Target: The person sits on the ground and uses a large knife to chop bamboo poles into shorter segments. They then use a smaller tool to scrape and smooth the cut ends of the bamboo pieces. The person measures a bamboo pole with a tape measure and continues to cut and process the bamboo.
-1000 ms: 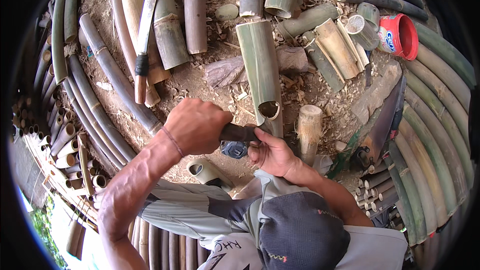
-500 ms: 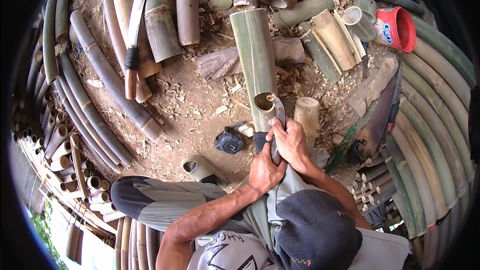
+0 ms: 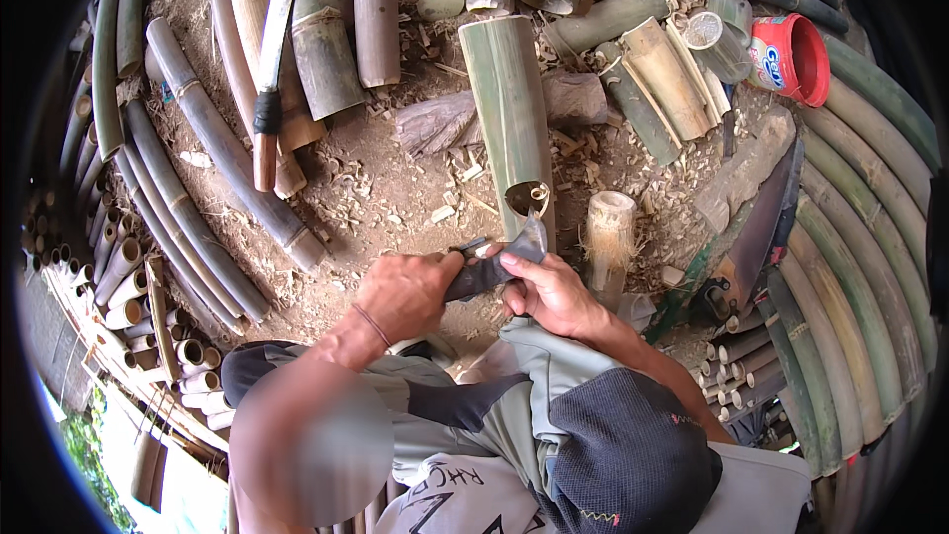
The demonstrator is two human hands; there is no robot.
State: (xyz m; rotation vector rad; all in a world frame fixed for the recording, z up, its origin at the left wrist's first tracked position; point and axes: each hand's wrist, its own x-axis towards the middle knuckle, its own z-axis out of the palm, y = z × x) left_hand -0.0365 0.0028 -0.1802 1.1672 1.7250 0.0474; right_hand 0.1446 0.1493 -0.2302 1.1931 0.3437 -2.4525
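A knife [image 3: 524, 242] with a dark grey, pointed blade lies slantwise between my hands. My left hand [image 3: 403, 295] is closed around its dark handle end. My right hand [image 3: 559, 299] pinches it near the blade, thumb on top. Just beyond the tip, a thick green bamboo section [image 3: 509, 109] points toward me, with an oval opening [image 3: 527, 200] cut in its near end. A small curled shaving sits at that opening. Next to my left fingers a bit of a black tape measure [image 3: 476, 242] shows; the rest is hidden by the hand.
The bamboo section rests across a wooden log [image 3: 435, 126]. To its right stand a short pale stump [image 3: 611, 222], split bamboo pieces [image 3: 662, 79] and a red tub [image 3: 806, 59]. A large knife [image 3: 272, 69] lies at upper left. Bamboo poles line both sides; shavings litter the ground.
My left hand has moved left and the knife has swung from nearly upright to slanting, its tip drawn back from the opening. My right hand has shifted slightly down.
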